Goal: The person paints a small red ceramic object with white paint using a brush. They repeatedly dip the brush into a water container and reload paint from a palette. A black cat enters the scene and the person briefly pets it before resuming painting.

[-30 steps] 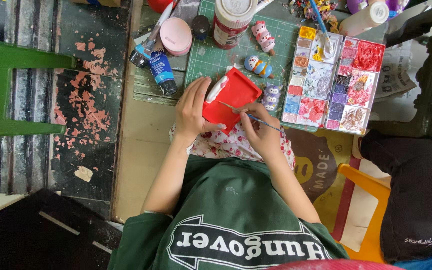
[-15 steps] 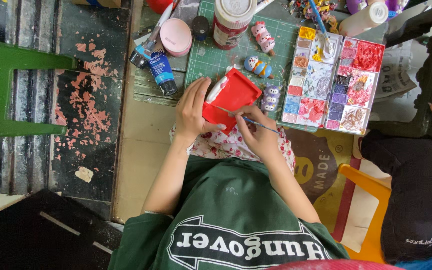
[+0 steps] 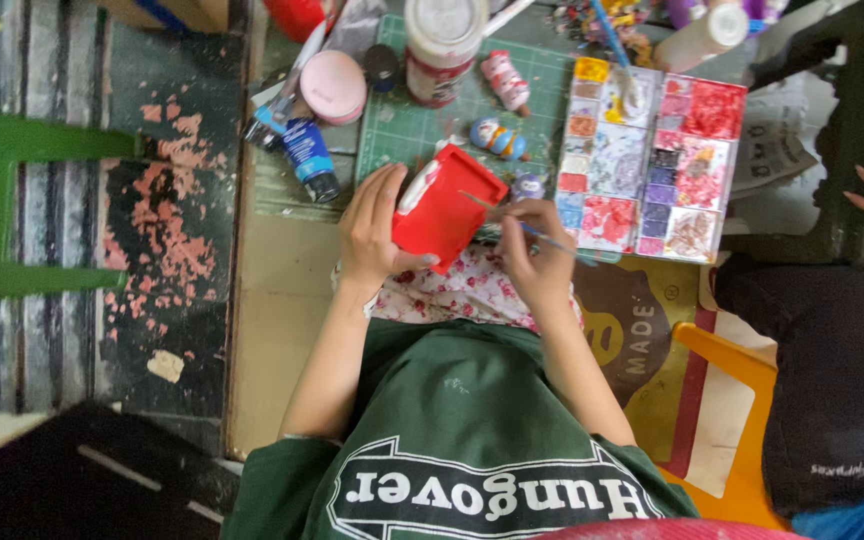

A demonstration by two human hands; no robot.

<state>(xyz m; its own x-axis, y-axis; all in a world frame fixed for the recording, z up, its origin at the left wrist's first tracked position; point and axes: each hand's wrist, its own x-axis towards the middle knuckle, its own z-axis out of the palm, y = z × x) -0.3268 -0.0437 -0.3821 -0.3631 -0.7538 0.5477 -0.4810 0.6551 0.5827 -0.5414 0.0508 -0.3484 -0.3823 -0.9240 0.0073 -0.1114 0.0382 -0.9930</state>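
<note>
A messy green cutting mat (image 3: 422, 140) fills the top middle. The left hand (image 3: 377, 225) grips a red box (image 3: 447, 208); the right hand (image 3: 537, 250) pinches a thin paintbrush (image 3: 512, 218). Wet paint might smudge under those fingers.

both forearms are reaching forward from the green sleeves, elbows bending outward. the left hand (image 3: 377, 225) is curling its fingers and thumb in a firm clasp, wrist straight. the right hand (image 3: 537, 250) is pinching with fingertips together, wrist tilting inward toward the left.
</note>
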